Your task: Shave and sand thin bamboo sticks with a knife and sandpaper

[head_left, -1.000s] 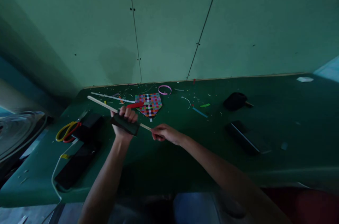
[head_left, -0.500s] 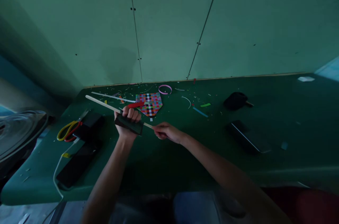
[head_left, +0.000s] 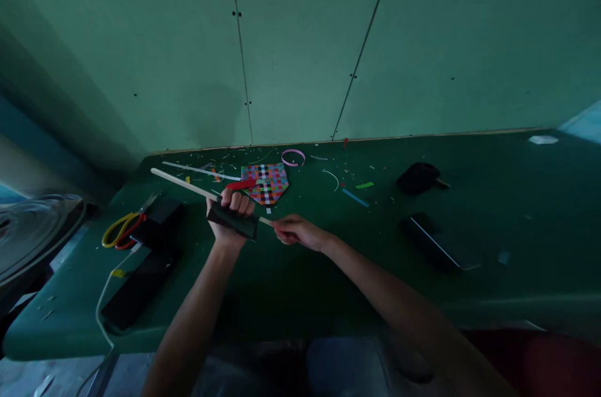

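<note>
My left hand point(head_left: 231, 221) is closed around a dark, flat rectangular piece point(head_left: 233, 220), whose kind I cannot make out. A long pale strip point(head_left: 183, 183) runs from the upper left into this grip and comes out on the right. At that short right end, my right hand point(head_left: 298, 232) pinches the strip between thumb and fingers. Just beyond my left fingers is a red-handled tool point(head_left: 241, 185); whether the hand touches it is unclear. It overlaps a colourful woven checked piece point(head_left: 272, 179) with a pointed lower end, lying on the green table.
Scissors point(head_left: 123, 229) with yellow and red handles lie left, beside black objects point(head_left: 141, 287) and a white cable point(head_left: 99, 306). A pink loop point(head_left: 293, 158) and cut scraps point(head_left: 355, 198) litter the back. A black pouch-like item point(head_left: 417, 178) and a dark phone-like object point(head_left: 439, 243) lie right.
My left hand and the dark piece have shifted slightly to the right, a little closer to my right hand. The right hand has barely moved and still pinches the strip's end.
</note>
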`<state>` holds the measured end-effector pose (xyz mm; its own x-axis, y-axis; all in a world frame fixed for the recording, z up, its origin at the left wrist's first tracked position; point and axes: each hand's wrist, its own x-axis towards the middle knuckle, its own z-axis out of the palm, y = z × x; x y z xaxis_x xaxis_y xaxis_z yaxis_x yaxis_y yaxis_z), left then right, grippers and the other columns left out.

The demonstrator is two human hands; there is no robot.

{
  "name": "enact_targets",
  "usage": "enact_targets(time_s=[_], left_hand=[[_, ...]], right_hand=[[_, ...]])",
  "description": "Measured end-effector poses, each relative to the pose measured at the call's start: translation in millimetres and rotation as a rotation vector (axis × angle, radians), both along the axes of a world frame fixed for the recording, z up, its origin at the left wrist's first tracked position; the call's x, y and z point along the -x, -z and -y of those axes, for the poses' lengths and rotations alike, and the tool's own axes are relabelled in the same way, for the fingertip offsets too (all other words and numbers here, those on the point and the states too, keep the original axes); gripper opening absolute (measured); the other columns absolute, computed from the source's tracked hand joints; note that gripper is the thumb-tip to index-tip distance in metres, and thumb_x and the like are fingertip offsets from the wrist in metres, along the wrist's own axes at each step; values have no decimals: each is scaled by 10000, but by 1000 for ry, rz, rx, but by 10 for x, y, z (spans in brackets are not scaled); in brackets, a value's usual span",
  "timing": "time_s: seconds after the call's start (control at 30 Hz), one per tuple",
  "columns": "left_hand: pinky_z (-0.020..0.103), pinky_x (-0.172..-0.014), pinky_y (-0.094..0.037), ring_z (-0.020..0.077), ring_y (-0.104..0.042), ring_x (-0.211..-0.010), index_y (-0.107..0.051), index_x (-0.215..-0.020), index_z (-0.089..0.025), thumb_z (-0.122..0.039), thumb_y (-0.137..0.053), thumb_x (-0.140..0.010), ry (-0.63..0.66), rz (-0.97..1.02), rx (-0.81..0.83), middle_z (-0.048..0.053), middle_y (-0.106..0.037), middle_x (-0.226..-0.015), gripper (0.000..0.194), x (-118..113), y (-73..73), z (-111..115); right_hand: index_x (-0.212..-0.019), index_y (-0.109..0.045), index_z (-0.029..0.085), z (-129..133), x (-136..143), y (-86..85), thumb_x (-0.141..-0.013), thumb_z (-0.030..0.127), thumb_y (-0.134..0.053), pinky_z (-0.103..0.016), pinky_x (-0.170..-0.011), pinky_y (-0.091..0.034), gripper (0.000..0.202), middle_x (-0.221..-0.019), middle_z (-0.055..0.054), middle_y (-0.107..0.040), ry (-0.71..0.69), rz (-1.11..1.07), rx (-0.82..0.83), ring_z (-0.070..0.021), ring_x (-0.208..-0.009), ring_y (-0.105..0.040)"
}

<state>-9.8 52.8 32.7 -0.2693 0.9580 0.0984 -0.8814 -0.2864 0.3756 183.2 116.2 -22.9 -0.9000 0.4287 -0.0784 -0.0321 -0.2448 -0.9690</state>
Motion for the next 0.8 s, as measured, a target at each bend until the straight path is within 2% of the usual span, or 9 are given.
enact_targets(time_s=[0.07,0.23,0.3,0.37,0.5,0.57,0.63,0.73,0.8], left_hand=[[267,-466,-286,119,-279,-448,-252,-668,-222,-498,-322,-1066,5,2,-11,-53,-243,-531,489,10,-19,19],[281,-453,-292,125,-288,-425,-244,-646,-225,-485,-326,-1061,-204,176,-276,-57,-250,-493,496,888,-5,117],[282,-447,-290,126,-286,-417,-243,-639,-227,-528,-281,-1057,-234,189,-264,-55,-250,-489,517,1014,44,100],[284,-441,-274,123,-284,-412,-268,-631,-223,-540,-303,-1055,-210,137,-220,-53,-270,-482,530,803,93,52],[274,-464,-293,123,-314,-440,-316,-645,-219,-522,-348,-1059,40,-26,-24,-48,-275,-506,514,-22,110,-14],[271,-477,-313,119,-310,-445,-300,-648,-219,-513,-346,-1060,72,-41,-12,-52,-258,-521,508,-146,65,9],[270,-476,-314,119,-313,-445,-289,-655,-221,-523,-365,-1049,4,-8,-59,-56,-259,-525,502,72,10,58],[268,-453,-285,115,-293,-420,-247,-640,-218,-473,-401,-1038,-222,119,-250,-61,-241,-487,498,712,-25,110],[277,-457,-292,124,-289,-424,-226,-627,-221,-465,-342,-1045,-268,170,-258,-55,-231,-483,498,972,1,98]], right_hand=[[-662,-558,178,11,-7,-1,-981,426,-646,-289,-529,-180,414,-564,76,-393,-27,-16,9,-89,-502,-280],[-677,-564,175,-72,-104,-35,-1029,422,-590,-288,-545,-209,431,-579,73,-397,-117,44,-55,-92,-515,-294],[-679,-568,173,-96,-116,-30,-1026,411,-597,-283,-543,-215,422,-576,74,-398,-114,73,-60,-91,-511,-295],[-684,-572,172,-76,-82,-4,-1013,415,-613,-279,-535,-215,412,-580,73,-405,-81,67,-50,-89,-507,-300],[-649,-564,175,40,45,48,-973,485,-650,-285,-511,-187,456,-538,73,-402,4,9,-26,-87,-483,-291],[-639,-551,180,45,46,28,-952,506,-671,-285,-506,-183,467,-527,76,-398,5,-4,-21,-86,-477,-287],[-648,-546,182,-36,-42,-30,-958,496,-669,-282,-510,-191,458,-539,79,-397,-44,10,-33,-85,-481,-285],[-659,-559,173,-270,-286,-131,-994,449,-638,-275,-526,-219,440,-564,75,-420,-122,105,-101,-85,-495,-307],[-651,-565,169,-394,-405,-165,-992,428,-644,-271,-534,-232,436,-570,73,-437,-140,167,-127,-83,-499,-323]])
